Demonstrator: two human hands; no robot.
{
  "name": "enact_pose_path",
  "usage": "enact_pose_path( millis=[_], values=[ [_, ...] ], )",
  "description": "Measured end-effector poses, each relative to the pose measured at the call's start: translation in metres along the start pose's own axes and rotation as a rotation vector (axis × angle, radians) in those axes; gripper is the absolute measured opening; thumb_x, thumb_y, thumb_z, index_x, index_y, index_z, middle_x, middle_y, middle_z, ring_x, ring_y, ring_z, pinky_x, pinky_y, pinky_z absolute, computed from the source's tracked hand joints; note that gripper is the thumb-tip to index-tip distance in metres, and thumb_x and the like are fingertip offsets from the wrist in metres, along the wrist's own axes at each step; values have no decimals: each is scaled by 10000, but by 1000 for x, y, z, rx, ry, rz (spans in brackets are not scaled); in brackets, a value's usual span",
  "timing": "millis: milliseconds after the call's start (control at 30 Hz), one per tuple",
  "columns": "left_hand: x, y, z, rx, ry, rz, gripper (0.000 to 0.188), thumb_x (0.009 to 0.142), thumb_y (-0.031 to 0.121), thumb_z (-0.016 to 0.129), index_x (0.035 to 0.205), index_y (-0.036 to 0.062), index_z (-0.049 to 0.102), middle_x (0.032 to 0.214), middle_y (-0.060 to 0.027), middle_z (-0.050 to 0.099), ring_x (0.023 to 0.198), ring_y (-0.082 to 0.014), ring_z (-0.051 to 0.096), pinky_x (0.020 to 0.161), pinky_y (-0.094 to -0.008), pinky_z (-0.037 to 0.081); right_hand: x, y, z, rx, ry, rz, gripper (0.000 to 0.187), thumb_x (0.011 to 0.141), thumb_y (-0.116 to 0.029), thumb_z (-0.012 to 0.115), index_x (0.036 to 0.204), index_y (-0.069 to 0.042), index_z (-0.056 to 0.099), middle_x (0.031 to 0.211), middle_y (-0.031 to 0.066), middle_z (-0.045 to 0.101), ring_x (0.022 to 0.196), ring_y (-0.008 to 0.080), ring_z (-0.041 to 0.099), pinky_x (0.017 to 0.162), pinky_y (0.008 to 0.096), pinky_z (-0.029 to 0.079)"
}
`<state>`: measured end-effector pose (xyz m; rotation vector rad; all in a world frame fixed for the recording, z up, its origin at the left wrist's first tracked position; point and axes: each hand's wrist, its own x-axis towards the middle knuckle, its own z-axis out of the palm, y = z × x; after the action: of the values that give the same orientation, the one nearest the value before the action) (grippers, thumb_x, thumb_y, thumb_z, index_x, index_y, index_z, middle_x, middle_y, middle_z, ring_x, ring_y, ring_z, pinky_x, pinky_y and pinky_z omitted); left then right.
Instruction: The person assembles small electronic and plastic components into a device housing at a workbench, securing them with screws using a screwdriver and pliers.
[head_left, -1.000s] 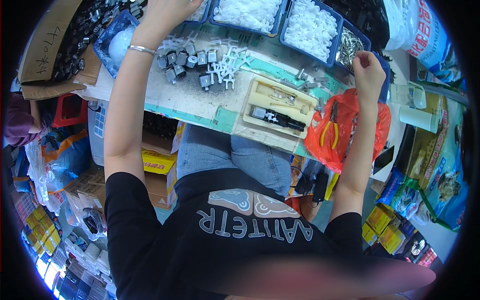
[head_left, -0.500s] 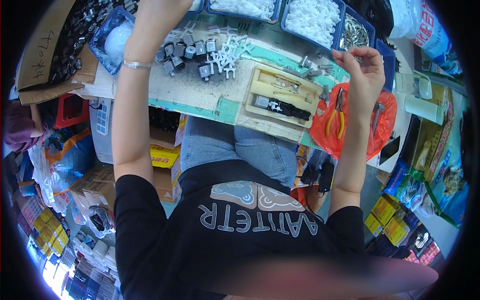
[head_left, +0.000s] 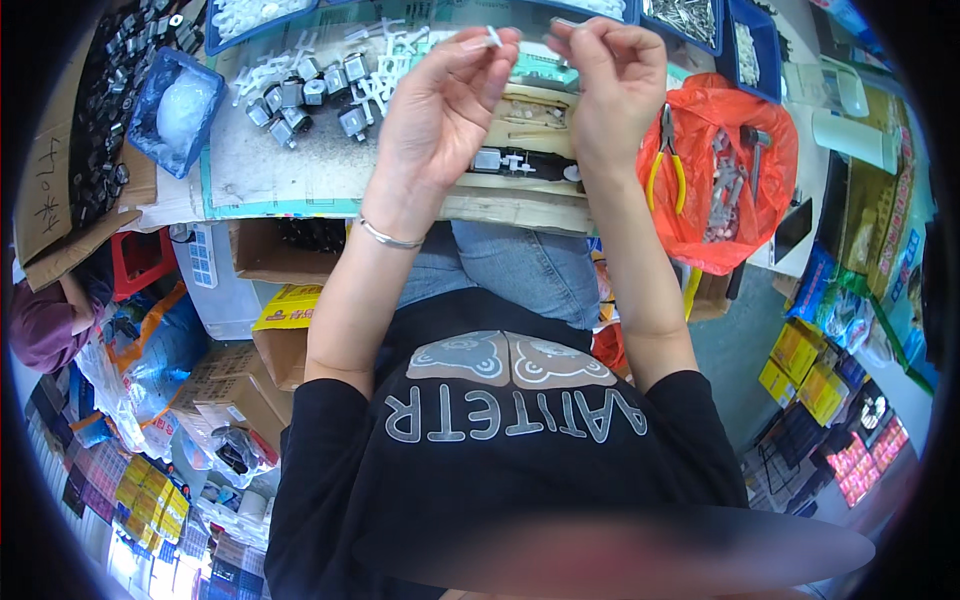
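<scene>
Over the workbench, my left hand [head_left: 440, 115] pinches a small white plastic piece [head_left: 493, 36] between thumb and fingertips. Facing it, my right hand [head_left: 618, 95] is closed at the fingertips on a thin metal pin [head_left: 568, 22]; a small gap separates the two parts. Below and between the hands lies a cream-coloured fixture block [head_left: 545, 198], partly covered by them. In its slot rests a black housing [head_left: 548, 166] with a small silver motor [head_left: 487, 160] and white gear pieces. Several silver motors [head_left: 313, 92] and white plastic forked parts [head_left: 372, 92] are heaped left of my left hand.
On the right, yellow-handled pliers [head_left: 665, 170] lie on a red plastic bag [head_left: 700, 110] holding small parts. Blue bins with white pieces [head_left: 258, 12] and metal pins [head_left: 682, 14] line the back. A blue tray [head_left: 165, 150] and a cardboard box of black parts [head_left: 60, 215] stand left.
My left hand has come back from the far bins, rightward and nearer, with a white piece in its fingertips. My right hand has moved left from beside the pin bin toward it.
</scene>
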<state>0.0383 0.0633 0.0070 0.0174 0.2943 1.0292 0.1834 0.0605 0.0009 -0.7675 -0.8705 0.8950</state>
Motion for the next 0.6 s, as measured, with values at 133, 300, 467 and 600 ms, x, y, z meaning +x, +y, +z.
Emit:
enact_pose_path(
  millis=[133,300,467,600],
  values=[
    [-9,10,-2,122,15,120,123,859,2,561,979,-24,559,1018,-193,629,886,-204,650,805,-250,559,4,2,2,4,242,52,132,806,54,590,841,-52,520,784,80,610,716,169,591,674,292,478],
    [-24,5,-7,188,20,101,169,883,39,525,1036,-30,548,1056,-200,618,844,-172,635,775,-256,540,2,-17,0,226,25,-82,166,839,80,559,871,-63,481,803,57,575,697,119,566,659,247,487],
    [-35,-10,9,156,17,-31,224,899,37,513,1101,-56,540,1075,-184,618,881,-178,635,786,-255,535,-26,-60,-1,-162,-183,-14,244,806,112,602,943,-14,445,939,108,589,895,202,633,814,286,514],
    [-45,-23,13,89,-76,-144,254,908,46,540,1144,-46,552,1045,-134,631,916,-179,640,805,-259,540,-43,-68,4,-288,-285,-108,250,803,117,599,946,-21,448,932,120,581,926,207,623,833,292,498]
  ],
)
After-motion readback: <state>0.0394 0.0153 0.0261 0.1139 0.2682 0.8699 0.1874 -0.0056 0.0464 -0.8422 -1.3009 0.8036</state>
